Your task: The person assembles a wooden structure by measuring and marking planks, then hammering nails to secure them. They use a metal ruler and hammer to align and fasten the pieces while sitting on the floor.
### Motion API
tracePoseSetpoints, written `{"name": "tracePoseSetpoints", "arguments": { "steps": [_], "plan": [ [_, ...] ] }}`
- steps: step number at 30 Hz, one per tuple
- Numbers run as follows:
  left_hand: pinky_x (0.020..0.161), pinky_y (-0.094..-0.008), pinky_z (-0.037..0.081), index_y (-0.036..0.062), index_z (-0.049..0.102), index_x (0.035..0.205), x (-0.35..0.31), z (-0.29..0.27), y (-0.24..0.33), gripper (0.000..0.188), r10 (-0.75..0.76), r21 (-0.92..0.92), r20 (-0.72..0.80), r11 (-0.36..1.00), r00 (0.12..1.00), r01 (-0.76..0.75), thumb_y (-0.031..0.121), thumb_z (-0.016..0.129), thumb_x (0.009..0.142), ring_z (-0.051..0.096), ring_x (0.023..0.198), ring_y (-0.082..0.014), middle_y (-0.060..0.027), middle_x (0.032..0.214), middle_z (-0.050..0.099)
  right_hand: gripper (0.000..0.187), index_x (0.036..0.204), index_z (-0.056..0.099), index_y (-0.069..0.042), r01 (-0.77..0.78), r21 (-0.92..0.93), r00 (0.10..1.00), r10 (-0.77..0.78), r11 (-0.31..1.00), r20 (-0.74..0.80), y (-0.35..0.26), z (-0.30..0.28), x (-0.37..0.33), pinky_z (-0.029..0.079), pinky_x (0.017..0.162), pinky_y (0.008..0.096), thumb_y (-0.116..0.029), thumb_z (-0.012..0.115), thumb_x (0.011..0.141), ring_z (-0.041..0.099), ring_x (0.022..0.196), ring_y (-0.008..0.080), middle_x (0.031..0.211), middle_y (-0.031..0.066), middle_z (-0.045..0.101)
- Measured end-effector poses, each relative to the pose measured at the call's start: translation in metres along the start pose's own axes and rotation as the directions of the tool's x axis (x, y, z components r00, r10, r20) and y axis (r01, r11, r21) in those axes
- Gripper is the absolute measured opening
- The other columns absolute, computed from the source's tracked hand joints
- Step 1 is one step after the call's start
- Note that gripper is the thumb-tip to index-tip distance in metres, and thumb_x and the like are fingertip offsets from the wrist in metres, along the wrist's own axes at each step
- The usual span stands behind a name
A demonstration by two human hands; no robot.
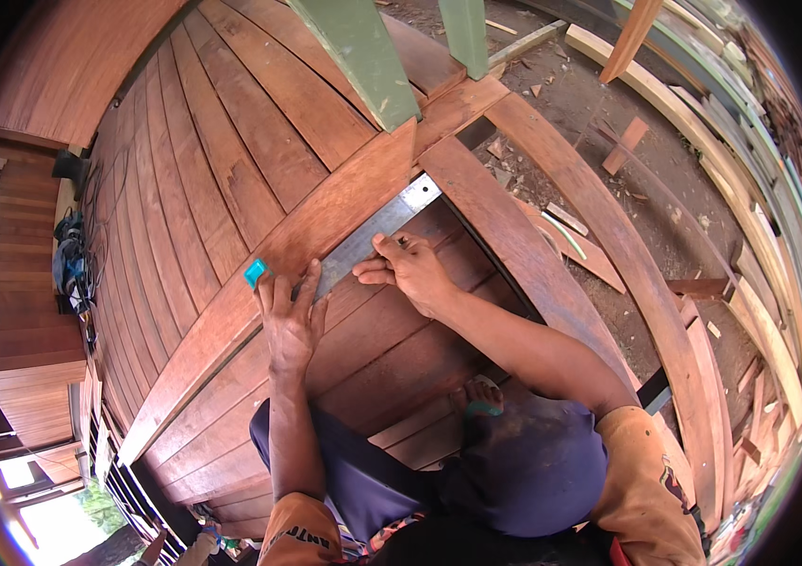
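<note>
Two hands work by a flat metal strip and a long board.

The gray metal strip [363, 241] lies along the long board [316, 222]; its near end is hidden by the left hand [289, 321]. That hand is spread, fingers bent, with fingertips at the board and by a small teal block [256, 274] — I can't tell if the block joins the strip. The right hand [409, 272] is narrow, fingers curled near the thumb, beside the strip — I can't tell if it holds something small. A bare foot [479, 398] is partly hidden behind a dark blue knee [533, 467].
</note>
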State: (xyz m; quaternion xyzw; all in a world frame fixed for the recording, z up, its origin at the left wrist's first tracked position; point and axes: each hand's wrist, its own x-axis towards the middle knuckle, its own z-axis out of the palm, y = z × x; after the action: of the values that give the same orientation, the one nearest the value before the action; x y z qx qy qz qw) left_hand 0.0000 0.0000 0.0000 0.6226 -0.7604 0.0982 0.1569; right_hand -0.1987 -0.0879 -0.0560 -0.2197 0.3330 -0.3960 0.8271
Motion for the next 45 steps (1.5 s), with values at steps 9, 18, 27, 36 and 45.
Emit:
{"name": "tracePoseSetpoints", "arguments": {
  "steps": [9, 18, 27, 36, 45],
  "plan": [
    [0.106, -0.0554, 0.04, 0.0124, 0.07, 0.135, -0.004, 0.001, -0.002, 0.066, 0.003, 0.005, 0.015, 1.0, 1.0, -0.003, 0.014, 0.086, 0.072, 0.052, 0.109, -0.0367, -0.0118, 0.104, 0.056, 0.038, 0.102, 0.052, 0.008, -0.001, 0.031, 1.0, 0.001, 1.0, 0.014, 0.002, -0.001, 0.0, 0.066, 0.077, 0.0343, -0.029, 0.06, 0.107, 0.075, 0.091, 0.0298, 0.098, 0.0231, 0.067],
    [0.099, -0.0489, 0.045, 0.0098, 0.073, 0.127, -0.044, -0.039, 0.022, 0.054, -0.042, -0.058, 0.239, 0.997, 0.97, 0.057, 0.027, 0.084, 0.077, 0.057, 0.1, -0.032, -0.0111, 0.098, 0.061, 0.033, 0.115, 0.054, 0.008, -0.268, -0.038, 0.963, 0.266, 0.963, -0.046, 0.031, -0.014, -0.029, 0.064, 0.072, 0.0346, -0.024, 0.058, 0.108, 0.073, 0.082, 0.0271, 0.098, 0.0212, 0.07],
    [0.108, -0.048, 0.045, 0.0097, 0.072, 0.126, -0.105, 0.011, -0.017, 0.058, -0.014, -0.185, 0.292, 0.98, 0.956, 0.071, 0.042, 0.082, 0.08, 0.059, 0.116, -0.0296, -0.01, 0.113, 0.067, 0.036, 0.119, 0.067, 0.002, -0.131, -0.869, 0.872, 0.472, 0.477, 0.128, -0.012, 0.004, -0.055, 0.058, 0.058, 0.0281, -0.03, 0.055, 0.11, 0.072, 0.073, 0.0167, 0.097, 0.0133, 0.073],
    [0.116, -0.0581, 0.039, 0.0079, 0.057, 0.146, -0.071, -0.069, -0.086, 0.103, -0.279, -0.093, -0.076, 0.958, 0.957, 0.272, 0.054, 0.091, 0.06, 0.047, 0.142, -0.0387, -0.0169, 0.152, 0.053, 0.06, 0.127, 0.07, -0.008, 0.284, -0.878, 0.768, -0.457, -0.386, 0.449, -0.11, -0.007, -0.013, 0.049, 0.066, 0.0356, -0.025, 0.092, 0.074, 0.058, 0.074, 0.0246, 0.087, 0.0094, 0.054],
    [0.123, -0.0596, 0.028, -0.0071, 0.048, 0.149, -0.091, -0.038, -0.157, 0.123, -0.486, 0.045, 0.12, 0.874, 0.865, 0.485, 0.085, 0.067, 0.07, 0.04, 0.148, -0.0436, -0.0268, 0.156, 0.047, 0.086, 0.132, 0.067, -0.004, 0.206, -0.873, 0.795, -0.444, -0.443, 0.413, -0.129, -0.044, 0.025, 0.042, 0.059, 0.0326, -0.043, 0.095, 0.061, 0.05, 0.068, 0.0187, 0.079, 0.0039, 0.05]
  ]
}}
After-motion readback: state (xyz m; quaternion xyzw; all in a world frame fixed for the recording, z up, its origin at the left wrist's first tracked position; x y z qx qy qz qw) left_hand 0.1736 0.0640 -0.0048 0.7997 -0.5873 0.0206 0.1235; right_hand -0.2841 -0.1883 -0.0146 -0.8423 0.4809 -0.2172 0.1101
